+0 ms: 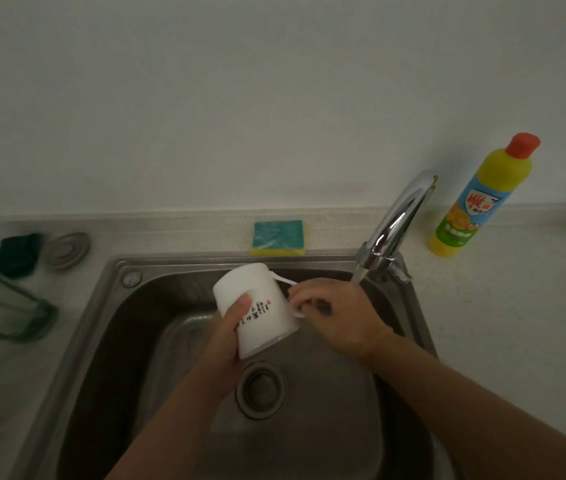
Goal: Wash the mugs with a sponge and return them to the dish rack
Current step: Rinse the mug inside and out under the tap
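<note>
head camera view, looking down over a kitchen sink in dim light. a plain, pale wall [240,98] fills the upper half. below it runs a speckled, light stone-like counter [499,323]. set into the counter is a brushed stainless steel sink [108,334], rectangular with rounded corners.

two bare forearms reach in from the bottom edge and meet above the basin. a curved chrome faucet [396,220] arches over the sink's back right corner, and a thin stream of water [357,275] falls from it onto the right hand. a tall yellow plastic detergent bottle [479,199] with an orange cap and blue label stands upright on the counter, right of the faucet.

a smooth white ceramic mug [240,285] is held over the basin, tilted, its flat base up and away and its open mouth down toward the person. small dark print runs along its side.

the left hand [229,337] wraps round the mug's body from below, thumb pressed flat beside the print. the right hand [340,317] has its fingers curled around the mug's thin loop handle.

at the left edge sits a green translucent tray [8,313], blurred. a rectangular sponge [278,237], rough teal on top and yellow foam beneath, lies on the counter just behind the sink rim. a round metal drain strainer [261,389] sits in the basin floor under the mug. a round metal lid [67,251] and a dark green scrubber [15,254] rest side by side on the counter at left.
</note>
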`<state>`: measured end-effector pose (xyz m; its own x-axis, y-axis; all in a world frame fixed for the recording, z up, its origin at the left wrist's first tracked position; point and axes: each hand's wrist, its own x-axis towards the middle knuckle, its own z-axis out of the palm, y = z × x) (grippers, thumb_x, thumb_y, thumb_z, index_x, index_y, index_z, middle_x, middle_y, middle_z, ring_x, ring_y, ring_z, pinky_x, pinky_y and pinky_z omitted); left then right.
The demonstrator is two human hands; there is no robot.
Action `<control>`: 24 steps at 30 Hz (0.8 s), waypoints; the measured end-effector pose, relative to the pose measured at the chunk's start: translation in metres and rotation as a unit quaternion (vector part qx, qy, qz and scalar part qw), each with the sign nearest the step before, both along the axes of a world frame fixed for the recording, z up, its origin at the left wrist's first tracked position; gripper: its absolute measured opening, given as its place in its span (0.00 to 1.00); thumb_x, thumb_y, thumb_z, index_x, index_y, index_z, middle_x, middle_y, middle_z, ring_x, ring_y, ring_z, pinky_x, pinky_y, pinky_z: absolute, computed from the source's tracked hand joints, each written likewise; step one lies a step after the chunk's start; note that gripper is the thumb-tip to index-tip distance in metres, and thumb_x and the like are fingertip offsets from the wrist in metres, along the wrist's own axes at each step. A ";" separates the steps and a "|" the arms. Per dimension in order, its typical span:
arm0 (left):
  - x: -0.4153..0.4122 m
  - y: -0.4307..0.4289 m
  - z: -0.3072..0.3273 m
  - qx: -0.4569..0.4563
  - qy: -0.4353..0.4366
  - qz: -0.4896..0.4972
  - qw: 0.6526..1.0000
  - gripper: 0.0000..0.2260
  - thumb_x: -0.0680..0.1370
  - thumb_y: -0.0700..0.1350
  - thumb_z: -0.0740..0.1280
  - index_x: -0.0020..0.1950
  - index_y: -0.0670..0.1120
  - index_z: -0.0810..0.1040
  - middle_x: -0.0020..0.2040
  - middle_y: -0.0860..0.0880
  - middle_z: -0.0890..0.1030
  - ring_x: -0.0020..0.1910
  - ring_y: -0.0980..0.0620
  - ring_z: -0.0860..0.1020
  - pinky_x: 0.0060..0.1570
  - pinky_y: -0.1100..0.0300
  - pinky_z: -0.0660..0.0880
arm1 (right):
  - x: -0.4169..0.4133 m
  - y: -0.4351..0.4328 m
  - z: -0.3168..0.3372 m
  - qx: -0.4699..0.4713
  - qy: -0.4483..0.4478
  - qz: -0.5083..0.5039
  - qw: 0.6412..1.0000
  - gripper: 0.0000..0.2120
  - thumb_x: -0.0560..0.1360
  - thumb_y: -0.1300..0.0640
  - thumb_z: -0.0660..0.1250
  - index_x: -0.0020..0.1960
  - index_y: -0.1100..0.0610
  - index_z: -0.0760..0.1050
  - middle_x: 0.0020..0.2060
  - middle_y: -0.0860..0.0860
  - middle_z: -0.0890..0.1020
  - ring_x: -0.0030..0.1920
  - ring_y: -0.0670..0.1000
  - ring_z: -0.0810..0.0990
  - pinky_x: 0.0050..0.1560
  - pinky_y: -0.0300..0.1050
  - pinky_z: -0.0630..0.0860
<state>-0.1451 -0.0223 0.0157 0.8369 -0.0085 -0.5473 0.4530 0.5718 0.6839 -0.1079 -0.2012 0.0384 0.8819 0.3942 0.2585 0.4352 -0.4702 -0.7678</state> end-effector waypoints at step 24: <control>0.012 -0.061 0.009 0.230 -0.217 -0.211 0.925 0.36 0.60 0.41 0.77 0.65 0.52 0.69 0.57 0.49 0.80 0.52 0.54 0.81 0.42 0.62 0.78 | -0.050 -0.060 -0.002 0.212 0.392 -0.208 0.871 0.16 0.72 0.68 0.62 0.49 0.50 0.81 0.42 0.51 0.85 0.45 0.52 0.84 0.49 0.54 0.82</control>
